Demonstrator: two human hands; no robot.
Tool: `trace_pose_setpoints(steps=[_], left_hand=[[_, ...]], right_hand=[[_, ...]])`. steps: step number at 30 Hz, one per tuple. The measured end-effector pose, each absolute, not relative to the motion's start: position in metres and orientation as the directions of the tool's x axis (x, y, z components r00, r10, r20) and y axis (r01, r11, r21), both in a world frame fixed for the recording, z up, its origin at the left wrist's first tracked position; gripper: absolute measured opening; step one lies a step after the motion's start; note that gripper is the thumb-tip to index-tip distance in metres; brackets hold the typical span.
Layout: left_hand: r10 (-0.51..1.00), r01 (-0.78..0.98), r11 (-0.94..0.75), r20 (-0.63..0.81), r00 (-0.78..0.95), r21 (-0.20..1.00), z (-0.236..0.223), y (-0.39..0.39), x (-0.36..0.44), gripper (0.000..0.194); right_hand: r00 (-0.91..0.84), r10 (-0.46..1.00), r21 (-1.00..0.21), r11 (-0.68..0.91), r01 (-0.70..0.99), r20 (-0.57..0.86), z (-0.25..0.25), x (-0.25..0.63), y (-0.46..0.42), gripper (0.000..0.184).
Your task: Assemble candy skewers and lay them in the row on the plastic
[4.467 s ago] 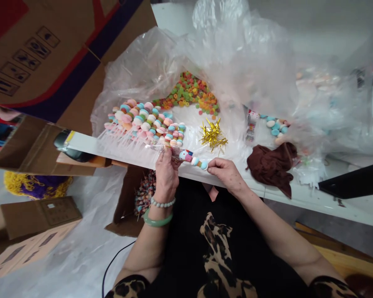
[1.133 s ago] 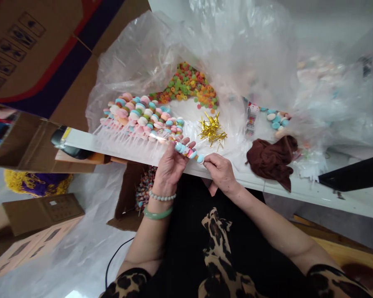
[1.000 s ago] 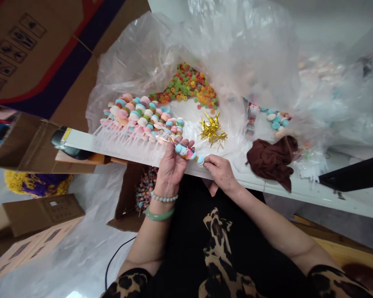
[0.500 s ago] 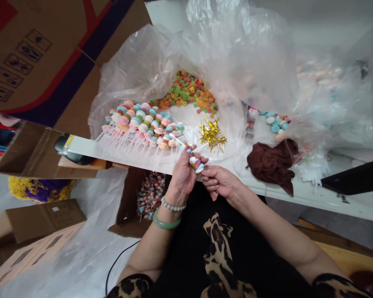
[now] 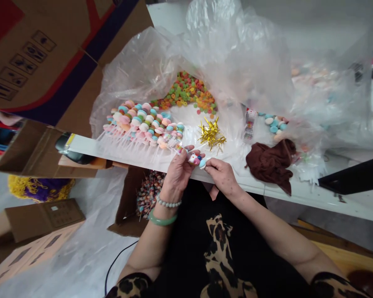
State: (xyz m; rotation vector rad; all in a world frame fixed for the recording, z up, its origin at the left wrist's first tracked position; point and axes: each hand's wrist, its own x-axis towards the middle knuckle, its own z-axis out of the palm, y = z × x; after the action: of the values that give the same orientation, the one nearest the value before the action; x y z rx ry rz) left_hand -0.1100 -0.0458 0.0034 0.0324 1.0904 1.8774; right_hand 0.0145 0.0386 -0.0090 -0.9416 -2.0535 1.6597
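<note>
My left hand (image 5: 179, 174) grips a candy skewer (image 5: 194, 159) threaded with pastel discs and a patterned piece. The tips of my right hand (image 5: 220, 174) pinch its pale blue end candy (image 5: 202, 164). A clear plastic sleeve (image 5: 174, 142) runs from my left fingers towards a dense bank of finished-looking candy skewers (image 5: 143, 124), which stand on a white board (image 5: 127, 151). Behind my hands lie a heap of small colourful candy rings (image 5: 189, 93) and gold tinsel twist ties (image 5: 211, 134).
A clear plastic bag (image 5: 136, 70) billows around the candy. A brown cloth (image 5: 271, 165) and loose blue-and-white candies (image 5: 273, 126) lie to the right. Below the board's edge stands a cardboard box of lollipops (image 5: 149, 194). Large cardboard boxes (image 5: 43, 54) crowd the left.
My hands have drawn closer together and lifted the skewer slightly. Its candies are now mostly covered by my fingers, and the sleeve now angles up-left towards the skewer bank.
</note>
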Motion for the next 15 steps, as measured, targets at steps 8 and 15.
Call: trace_pose_setpoints(steps=[8, 15], left_hand=[[0.695, -0.732, -0.228, -0.419, -0.584, 0.642, -0.0022, -0.0457, -0.1083, 0.029], [0.713, -0.739, -0.188, -0.427, -0.556, 0.647, 0.0, -0.0434, -0.1028, 0.031]], right_hand=[[-0.714, 0.695, -0.979, 0.082, 0.189, -0.08, -0.007, 0.0168, 0.0396, 0.02], [-0.736, 0.664, -0.84, 0.469, 0.272, 0.133, -0.0069, 0.0192, 0.0351, 0.016]])
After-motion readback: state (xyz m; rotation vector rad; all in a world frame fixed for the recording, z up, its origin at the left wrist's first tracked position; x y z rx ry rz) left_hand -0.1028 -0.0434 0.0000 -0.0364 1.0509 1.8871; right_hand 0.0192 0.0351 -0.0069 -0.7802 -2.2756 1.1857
